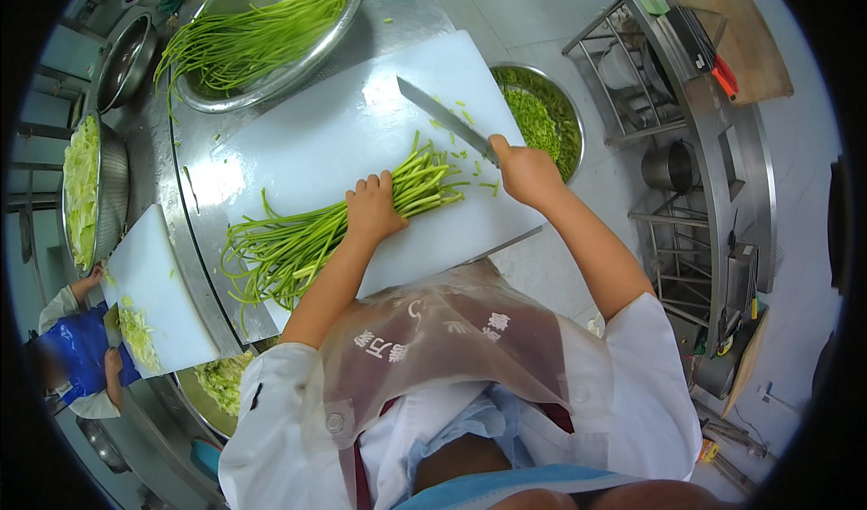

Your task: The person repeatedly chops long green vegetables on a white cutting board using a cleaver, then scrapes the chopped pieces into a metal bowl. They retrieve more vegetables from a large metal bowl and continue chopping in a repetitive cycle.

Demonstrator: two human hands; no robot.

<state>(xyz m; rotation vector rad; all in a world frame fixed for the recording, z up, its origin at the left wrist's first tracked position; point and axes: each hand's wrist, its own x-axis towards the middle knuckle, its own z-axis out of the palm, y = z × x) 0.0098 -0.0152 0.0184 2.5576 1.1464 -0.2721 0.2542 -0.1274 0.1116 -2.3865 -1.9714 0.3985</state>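
Note:
A bundle of long green stems, which look like garlic scapes [318,232], lies across a white cutting board [325,131]. My left hand [372,209] presses on the bundle near its right end, fingers curled over it. In my right hand [528,171] is the handle of a large kitchen knife [450,121]. Its blade points up and left, above the board and apart from the bundle. Short cut pieces [488,185] are scattered between the bundle's end and my right hand. Beyond the board's right edge, a metal bowl [578,127] below it holds chopped green pieces [532,121].
A steel bowl [271,100] with more long stems stands behind the board. At left, a co-worker in a blue apron [85,347] holds a knife at another white board [162,293] with chopped cabbage. A colander [115,185] of leaves stands nearby. Steel shelving [708,151] is at right.

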